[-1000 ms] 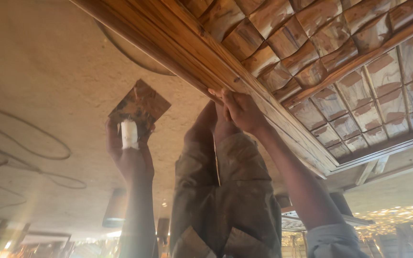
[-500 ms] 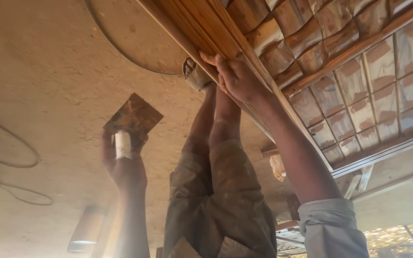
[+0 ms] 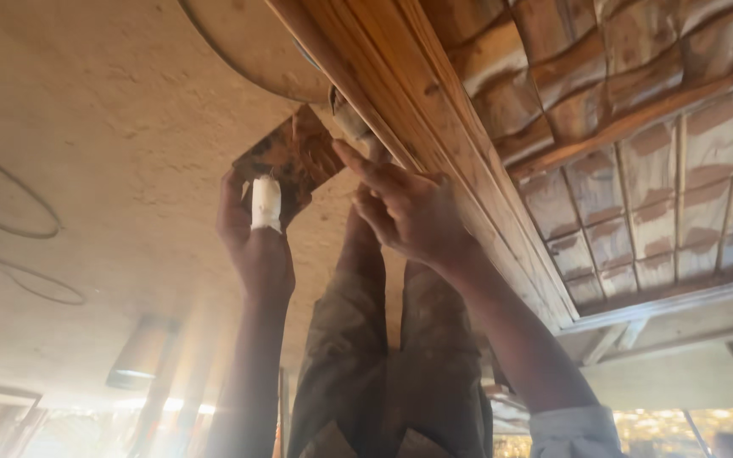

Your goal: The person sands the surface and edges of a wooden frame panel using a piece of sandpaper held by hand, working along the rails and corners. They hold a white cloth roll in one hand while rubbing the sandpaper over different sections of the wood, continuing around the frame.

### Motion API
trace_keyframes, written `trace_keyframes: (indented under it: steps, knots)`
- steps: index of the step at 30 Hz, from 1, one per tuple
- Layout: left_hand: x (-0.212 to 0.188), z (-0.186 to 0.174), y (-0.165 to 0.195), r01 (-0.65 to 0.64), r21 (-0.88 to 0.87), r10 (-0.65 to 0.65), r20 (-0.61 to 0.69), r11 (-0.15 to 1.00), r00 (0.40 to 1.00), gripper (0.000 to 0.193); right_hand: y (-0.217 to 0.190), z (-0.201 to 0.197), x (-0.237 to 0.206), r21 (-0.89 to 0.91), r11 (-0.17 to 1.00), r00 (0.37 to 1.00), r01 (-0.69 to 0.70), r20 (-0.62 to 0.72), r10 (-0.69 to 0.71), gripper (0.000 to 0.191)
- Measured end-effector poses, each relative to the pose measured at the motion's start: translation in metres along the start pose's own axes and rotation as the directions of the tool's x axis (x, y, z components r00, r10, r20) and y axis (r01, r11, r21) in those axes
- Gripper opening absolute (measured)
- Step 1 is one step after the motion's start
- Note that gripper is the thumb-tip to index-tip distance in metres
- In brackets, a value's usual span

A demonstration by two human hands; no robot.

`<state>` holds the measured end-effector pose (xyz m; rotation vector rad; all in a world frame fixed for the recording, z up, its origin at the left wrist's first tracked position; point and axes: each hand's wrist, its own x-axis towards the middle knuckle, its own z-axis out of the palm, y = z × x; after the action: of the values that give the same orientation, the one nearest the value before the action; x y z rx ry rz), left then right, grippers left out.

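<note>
Gripping a white handle, the left hand [image 3: 252, 246] is closed around a flat scraper [image 3: 290, 161], a rust-brown square blade that rises from the fist and lies nearly flat against the rough, pale ceiling [image 3: 86, 144]. The blade's long axis runs up and to the right from the handle, so its far corner points at the wooden beam [image 3: 434, 127] and sits just beside that beam's edge. The right hand [image 3: 409, 212] holds nothing: its fingers are spread and stretched upward, the index fingertip reaching toward the seam where ceiling meets beam, near a small dark lump [image 3: 349, 119] of unclear kind lodged there. That lump lies up and to the left of the right hand and just right of the blade's top corner, so both hands are close to it, the blade a little closer. Between the forearms hangs a pair of olive trousers [image 3: 383, 365], apparently on another person. Beyond the beam, a tiled roof [image 3: 655, 178] shows on slats.
</note>
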<state>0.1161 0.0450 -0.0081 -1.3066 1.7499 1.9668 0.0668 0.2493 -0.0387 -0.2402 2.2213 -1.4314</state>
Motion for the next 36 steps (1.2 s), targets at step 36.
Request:
trace_keyframes:
  steps: [36]
  knots:
    - [-0.053,-0.015,-0.024,0.049,-0.225,-0.085,-0.155,0.973,0.984,0.041,0.072,-0.017,0.055,-0.002,0.987,0.909,-0.16,0.391,0.148,0.066]
